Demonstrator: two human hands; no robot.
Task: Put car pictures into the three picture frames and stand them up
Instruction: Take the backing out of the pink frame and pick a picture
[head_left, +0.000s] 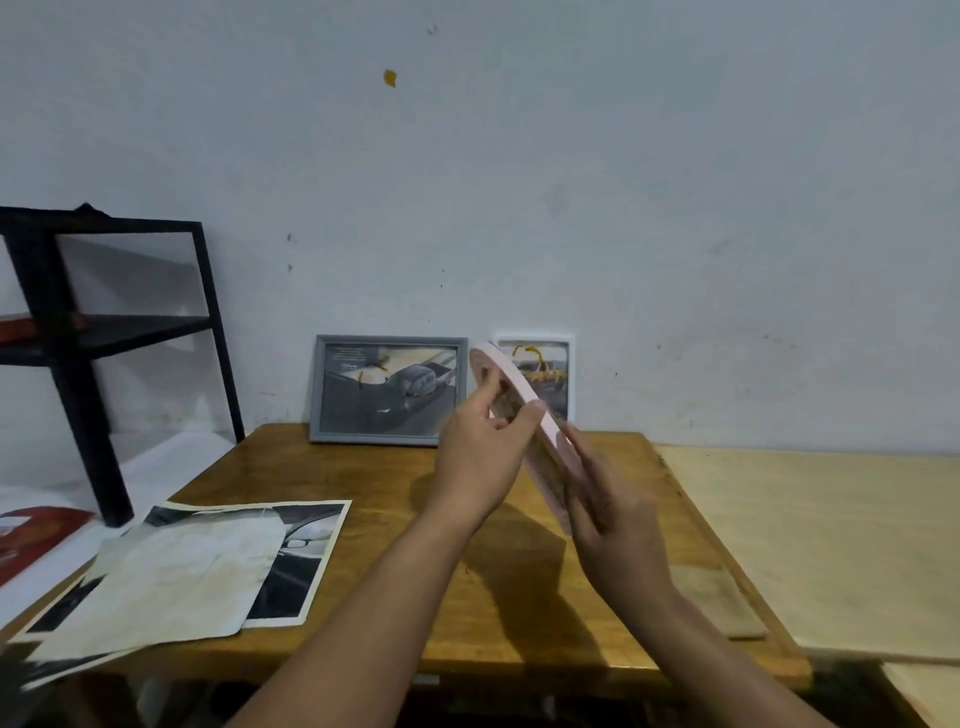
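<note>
I see the pale pink rectangular picture frame (524, 410) held edge-on above the wooden table's (363, 467) middle. My left hand (480, 457) pinches its upper part; my right hand (618, 514) grips its lower end. A grey frame (387, 389) and a white frame (545, 374) stand at the far edge, and loose car prints (197, 561) lie at the near-left corner.

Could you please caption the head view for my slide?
Both hands hold the pink frame above the table.
</note>
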